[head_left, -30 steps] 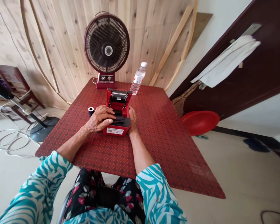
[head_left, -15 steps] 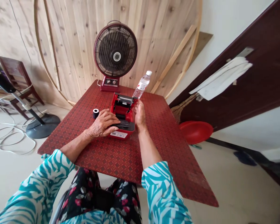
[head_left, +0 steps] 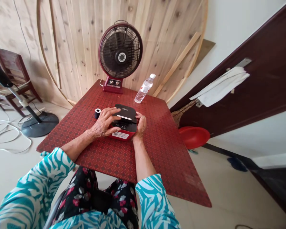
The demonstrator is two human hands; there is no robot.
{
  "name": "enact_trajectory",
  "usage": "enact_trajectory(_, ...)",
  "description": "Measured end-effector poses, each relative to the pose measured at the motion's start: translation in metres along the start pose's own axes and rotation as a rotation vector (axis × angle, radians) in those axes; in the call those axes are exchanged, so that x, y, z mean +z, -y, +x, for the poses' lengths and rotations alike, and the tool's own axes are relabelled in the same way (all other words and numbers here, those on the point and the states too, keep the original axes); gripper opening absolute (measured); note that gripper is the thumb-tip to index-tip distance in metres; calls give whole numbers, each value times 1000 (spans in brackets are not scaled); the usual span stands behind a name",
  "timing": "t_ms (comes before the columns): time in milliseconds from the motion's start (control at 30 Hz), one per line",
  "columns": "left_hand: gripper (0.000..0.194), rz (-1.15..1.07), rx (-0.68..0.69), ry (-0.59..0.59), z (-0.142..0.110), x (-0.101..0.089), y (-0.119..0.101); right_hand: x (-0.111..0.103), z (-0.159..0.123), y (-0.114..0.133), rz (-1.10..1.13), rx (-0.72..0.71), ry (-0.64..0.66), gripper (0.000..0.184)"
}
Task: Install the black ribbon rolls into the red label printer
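Left hand (head_left: pixel 106 122) loosely spread over black lid (head_left: pixel 127 111), right hand (head_left: pixel 141 125) cupped open against side of red box (head_left: pixel 130 135)

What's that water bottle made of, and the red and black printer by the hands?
Water bottle: probably thin, shiny plastic, because it's see-through with ridged sides.

Printer: most likely hard plastic. Its black lid looks smooth and fairly dull, with rounded corners that seem moulded.
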State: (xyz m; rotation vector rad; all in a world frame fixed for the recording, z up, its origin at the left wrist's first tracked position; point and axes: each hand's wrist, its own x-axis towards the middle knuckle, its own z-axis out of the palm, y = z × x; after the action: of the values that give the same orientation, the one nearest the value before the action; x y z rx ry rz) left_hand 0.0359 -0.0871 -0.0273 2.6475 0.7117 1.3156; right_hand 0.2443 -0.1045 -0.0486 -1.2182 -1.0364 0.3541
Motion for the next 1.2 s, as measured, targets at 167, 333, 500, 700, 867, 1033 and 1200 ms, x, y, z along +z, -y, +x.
enact_trajectory(167,72,2,-60,10,0,0,5,0,-3,-3,43,7,-12,42)
enact_trajectory(333,55,28,-128,69,3,-2,3,-2,-4,-3,0,-2,17,37)
enact_trajectory(500,52,32,-163,70,3,0,1,-4,-4,-5,-23,4,35,39)
enact_trajectory(700,63,-168,-150,-12,-4,-2,9,-1,-5,-11,-20,54,45,45)
enact_trajectory(867,47,-265,-281,-31,-1,-9,12,-1,-7,-15,-27,41,91,45)
enact_trajectory(1033,40,-424,-393,-2,5,-13,19,-1,-8,-19,16,60,89,48)
enact_trajectory(1200,45,-630,-554,36,8,-19,18,2,-7,-25,56,89,95,48)
